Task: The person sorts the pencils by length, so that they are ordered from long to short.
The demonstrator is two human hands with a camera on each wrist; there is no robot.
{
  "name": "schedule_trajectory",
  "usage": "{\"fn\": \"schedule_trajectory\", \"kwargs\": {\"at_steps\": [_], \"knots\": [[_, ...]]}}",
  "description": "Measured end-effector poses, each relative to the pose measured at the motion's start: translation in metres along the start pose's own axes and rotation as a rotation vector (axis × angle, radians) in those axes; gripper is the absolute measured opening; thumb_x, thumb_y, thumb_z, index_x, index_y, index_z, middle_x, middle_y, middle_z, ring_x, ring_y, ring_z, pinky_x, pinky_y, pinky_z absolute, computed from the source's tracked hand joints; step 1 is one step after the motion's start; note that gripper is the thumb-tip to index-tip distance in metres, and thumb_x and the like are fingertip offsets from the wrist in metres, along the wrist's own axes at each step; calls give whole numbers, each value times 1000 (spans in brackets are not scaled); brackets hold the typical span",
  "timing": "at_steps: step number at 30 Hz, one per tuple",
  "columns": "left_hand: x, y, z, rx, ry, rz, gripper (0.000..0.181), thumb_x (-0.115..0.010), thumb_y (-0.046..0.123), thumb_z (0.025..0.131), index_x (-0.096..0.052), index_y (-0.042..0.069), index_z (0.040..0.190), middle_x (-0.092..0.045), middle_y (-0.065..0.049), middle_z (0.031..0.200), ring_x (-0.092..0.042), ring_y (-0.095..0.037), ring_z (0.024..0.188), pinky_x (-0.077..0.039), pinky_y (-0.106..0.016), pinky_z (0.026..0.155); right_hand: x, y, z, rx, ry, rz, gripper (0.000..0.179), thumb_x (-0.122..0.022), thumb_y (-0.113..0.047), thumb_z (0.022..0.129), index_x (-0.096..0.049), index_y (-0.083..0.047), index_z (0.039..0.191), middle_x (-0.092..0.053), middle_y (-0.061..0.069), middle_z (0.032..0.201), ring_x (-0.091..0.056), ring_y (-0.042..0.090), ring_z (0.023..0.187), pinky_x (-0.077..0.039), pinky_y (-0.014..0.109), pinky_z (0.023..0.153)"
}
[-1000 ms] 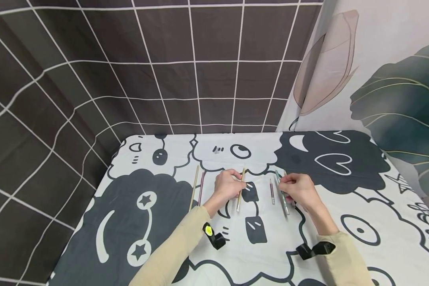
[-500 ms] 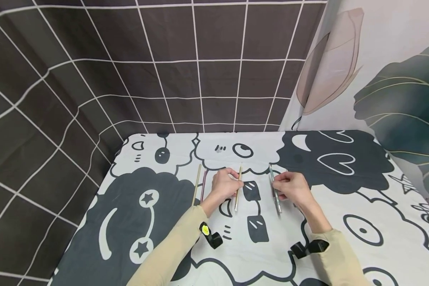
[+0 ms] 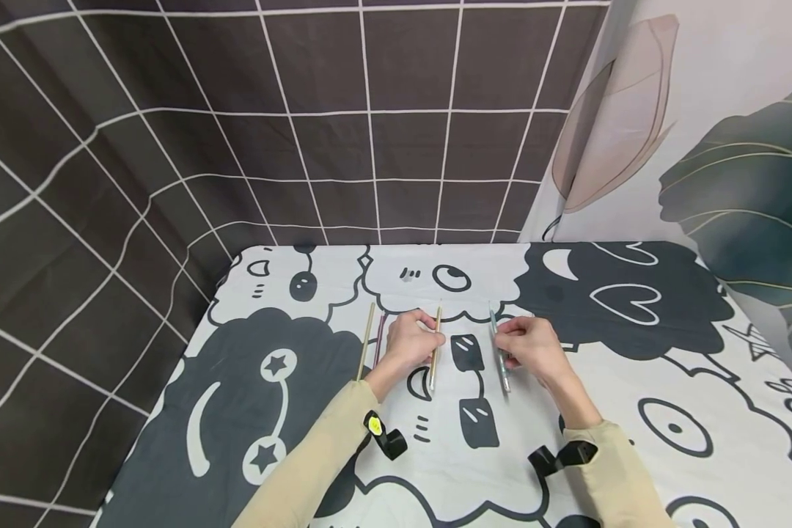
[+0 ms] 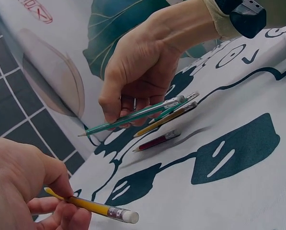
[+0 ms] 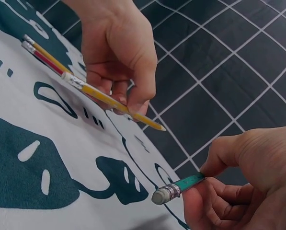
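Observation:
My left hand [image 3: 408, 343] pinches a yellow pencil [image 3: 436, 345] between thumb and fingers, its white eraser [image 4: 130, 217] towards me. To its right, my right hand [image 3: 531, 345] pinches a green pencil [image 3: 504, 370], also eraser end towards me. Beyond the held green pencil, the left wrist view shows another green pencil [image 4: 173, 111], a yellow pencil [image 4: 169, 118] and a short dark red pencil [image 4: 157, 140]; my right hand hides these in the head view. Left of my left hand lie a yellow pencil [image 3: 367, 341] and a red pencil [image 3: 379, 339], side by side.
The surface is covered by a black-and-white cartoon cloth [image 3: 435, 469]. A dark gridded curtain [image 3: 317, 147] hangs behind and at the left. A pale leaf-print curtain [image 3: 633, 147] hangs at the right. Each wrist wears a black camera [image 3: 389, 440].
My right hand has moved left with the green pencil, coming in front of the short red one. My left hand has shifted slightly left with its yellow pencil. The head view has turned a little.

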State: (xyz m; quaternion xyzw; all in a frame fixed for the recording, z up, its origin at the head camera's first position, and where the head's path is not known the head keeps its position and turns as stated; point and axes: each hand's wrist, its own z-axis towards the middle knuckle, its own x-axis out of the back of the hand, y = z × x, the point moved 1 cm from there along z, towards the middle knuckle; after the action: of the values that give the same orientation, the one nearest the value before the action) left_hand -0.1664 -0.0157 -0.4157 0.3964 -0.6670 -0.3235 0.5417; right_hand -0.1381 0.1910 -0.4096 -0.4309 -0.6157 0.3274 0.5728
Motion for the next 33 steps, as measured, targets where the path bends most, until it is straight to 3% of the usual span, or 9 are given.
{"fn": "schedule_trajectory", "kwargs": {"at_steps": [9,22,33], "knots": [[8,-3,-1,5,11,58,14,-75,6,76,-64,12,83,-60,1,56,-58,-14,42,-44,-21,40,-10,-2,1,-3,-12,2,18,-60,3,81,-63,12,97,-58,6,69,-57,11,54,-53,27,48],[16,-11,3,-13,-1,112,15,-74,4,76,-61,11,80,-50,5,43,-48,-7,33,-38,-21,40,-24,-2,2,-2,-7,30,18,-59,2,80,-64,11,95,-59,6,69,-59,11,54,-54,28,48],[21,-12,1,18,13,112,15,-75,5,75,-62,11,82,-54,2,48,-58,-14,41,-39,-21,41,-35,-5,3,13,-26,17,20,-59,1,80,-64,10,97,-61,8,71,-59,13,56,-55,31,51]]}}
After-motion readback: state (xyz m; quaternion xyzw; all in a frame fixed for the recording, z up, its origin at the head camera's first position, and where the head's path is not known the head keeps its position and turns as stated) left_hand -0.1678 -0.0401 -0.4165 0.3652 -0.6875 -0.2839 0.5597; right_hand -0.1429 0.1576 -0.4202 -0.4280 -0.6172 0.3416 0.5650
